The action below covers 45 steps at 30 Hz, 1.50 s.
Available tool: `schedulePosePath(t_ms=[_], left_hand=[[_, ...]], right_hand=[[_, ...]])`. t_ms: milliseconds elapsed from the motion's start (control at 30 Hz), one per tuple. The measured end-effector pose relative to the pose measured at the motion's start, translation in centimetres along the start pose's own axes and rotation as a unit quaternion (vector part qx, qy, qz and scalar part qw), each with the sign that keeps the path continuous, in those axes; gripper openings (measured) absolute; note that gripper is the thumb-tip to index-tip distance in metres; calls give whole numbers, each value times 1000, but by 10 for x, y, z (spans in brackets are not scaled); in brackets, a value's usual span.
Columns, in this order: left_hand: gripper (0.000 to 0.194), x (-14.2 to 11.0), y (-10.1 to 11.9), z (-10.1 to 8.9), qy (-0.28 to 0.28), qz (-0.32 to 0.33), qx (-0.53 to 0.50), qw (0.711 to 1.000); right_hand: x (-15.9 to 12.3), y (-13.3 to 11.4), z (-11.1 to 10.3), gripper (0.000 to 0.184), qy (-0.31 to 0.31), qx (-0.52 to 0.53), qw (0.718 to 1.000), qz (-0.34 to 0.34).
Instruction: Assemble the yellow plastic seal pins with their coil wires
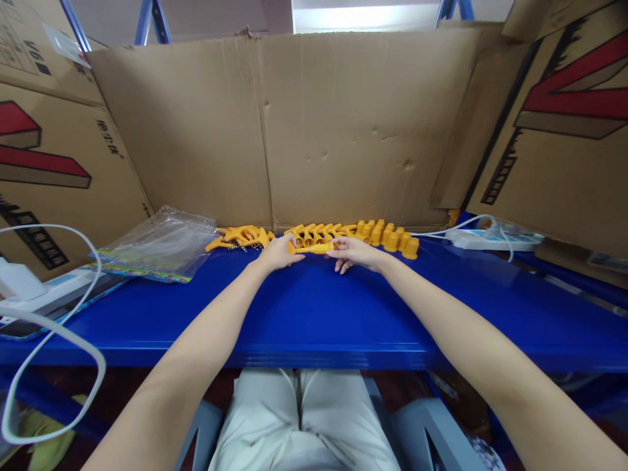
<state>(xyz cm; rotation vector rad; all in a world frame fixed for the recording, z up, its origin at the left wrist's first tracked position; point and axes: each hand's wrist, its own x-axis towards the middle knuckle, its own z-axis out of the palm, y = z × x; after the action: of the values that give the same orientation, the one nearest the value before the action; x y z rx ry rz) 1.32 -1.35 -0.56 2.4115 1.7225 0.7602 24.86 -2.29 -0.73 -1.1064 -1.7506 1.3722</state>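
Both hands meet at the far middle of the blue counter [314, 314]. The left hand [280, 253] has its grip closed on the left end of a slim yellow plastic piece [318, 248], and the right hand [354, 254] pinches the right end between thumb and fingers. The piece lies roughly level between them. Just beyond it runs a row of yellow branched pieces [318, 229]; to the right stand yellow plastic cups [391, 241]. Left of the hands lie yellow parts with small chains [240, 235], then clear plastic bags [164, 245]. A white power strip [493, 241] sits far right, near the cardboard.
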Motion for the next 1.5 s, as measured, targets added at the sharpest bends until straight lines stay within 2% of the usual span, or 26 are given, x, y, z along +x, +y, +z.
schedulePosePath(t_ms=[267,400,533,633,700,767,833,900,1000,1100,1267,1367,1500], left_hand=[[36,-1,0,0,-2,2,-2,1000],[38,0,0,-1,-7,8,11,1000],[57,0,-3,2,1,60,-39,997],[80,1,-7,7,49,110,-112,986],[81,2,-9,10,76,128,-133,980],[73,4,-12,11,80,132,-126,980],[63,4,-14,11,64,129,-104,984],[55,4,-16,11,48,129,-80,987],[48,4,-16,10,42,127,-51,990],[42,3,-15,10,30,125,-28,991],[37,3,-14,9,23,122,-11,992],[36,4,-13,9,12,112,-8,994],[38,4,-11,8,0,99,-6,995]], right_hand=[[2,0,-1,27,-1,8,1000,9],[2,-1,1,20,9,72,997,16],[3,-6,5,19,59,172,983,-11],[9,-12,2,24,106,216,968,-70],[17,-15,-4,28,159,233,953,-111],[28,-17,-12,30,228,222,936,-151],[39,-15,-22,31,298,156,923,-189],[49,-10,-31,31,349,37,910,-222],[57,0,-41,30,377,-181,874,-248],[56,12,-46,34,340,-343,842,-239],[50,28,-49,47,208,-545,799,-144],[52,30,-51,51,180,-583,784,-115],[56,21,-59,63,145,-578,801,-65]])
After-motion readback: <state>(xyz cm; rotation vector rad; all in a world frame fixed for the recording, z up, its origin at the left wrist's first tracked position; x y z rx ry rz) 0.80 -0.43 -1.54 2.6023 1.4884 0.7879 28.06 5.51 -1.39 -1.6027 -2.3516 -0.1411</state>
